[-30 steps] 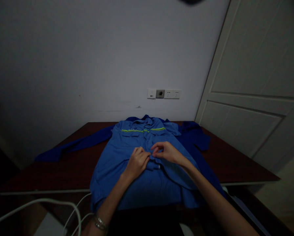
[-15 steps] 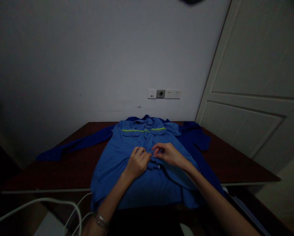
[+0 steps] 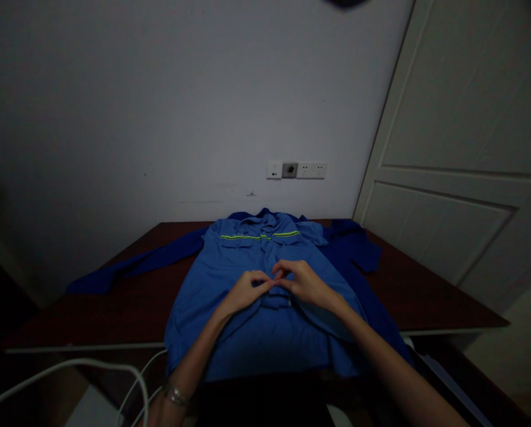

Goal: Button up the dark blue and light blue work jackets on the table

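Observation:
A light blue work shirt with a yellow-green stripe across the chest lies face up, collar toward the wall. Its lower end hangs over the table's near edge. Both hands meet at the middle of its front opening. My left hand pinches the fabric edge there, and my right hand pinches it from the other side, fingertips touching or nearly so. Any button between the fingers is too small to make out. Beneath lies a darker blue garment, its sleeves spread to both sides.
The dark red table stands against a wall with power sockets. A white panelled door is on the right. White cables loop at the lower left, below the table edge.
My left hand has turned and its fingers have straightened, thumb and finger now pinching close against the right fingertips. My right hand has barely shifted; the shirt's front edges are lifted slightly.

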Motion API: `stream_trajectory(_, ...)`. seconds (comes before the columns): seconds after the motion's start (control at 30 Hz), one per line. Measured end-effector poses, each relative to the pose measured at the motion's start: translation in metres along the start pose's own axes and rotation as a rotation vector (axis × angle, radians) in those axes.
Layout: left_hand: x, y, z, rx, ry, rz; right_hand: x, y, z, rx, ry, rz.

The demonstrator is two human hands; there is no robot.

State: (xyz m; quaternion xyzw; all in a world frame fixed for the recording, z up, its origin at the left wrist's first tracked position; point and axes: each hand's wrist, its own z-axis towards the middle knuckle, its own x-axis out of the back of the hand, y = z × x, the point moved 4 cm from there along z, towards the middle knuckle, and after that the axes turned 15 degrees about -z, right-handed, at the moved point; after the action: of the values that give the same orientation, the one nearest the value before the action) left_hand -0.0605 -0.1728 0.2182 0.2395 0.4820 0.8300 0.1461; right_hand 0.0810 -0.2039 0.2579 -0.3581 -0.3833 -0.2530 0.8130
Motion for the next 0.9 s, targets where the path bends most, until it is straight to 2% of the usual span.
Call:
stream_trajectory(0.17, 0.0, -0.008, 0.003, 0.113, -0.04, -0.131, -0.002, 0.007, 0.003, -0.021, 0.019, 0.034)
stream_trajectory(0.43, 0.002, -0.007, 0.002, 0.177, 0.055, -0.276, -0.006, 0.016, 0.007, -0.109, 0.113, 0.291)
stream_trajectory(0.67, 0.004, 0.001, 0.008, 0.114, 0.113, -0.034, -0.012, 0.022, 0.008, -0.147, 0.144, 0.377)
stream_trajectory(0.9, 0.0, 0.002, 0.012, 0.14, 0.101, 0.029, -0.009, 0.02, 0.009, -0.153, 0.123, 0.294)
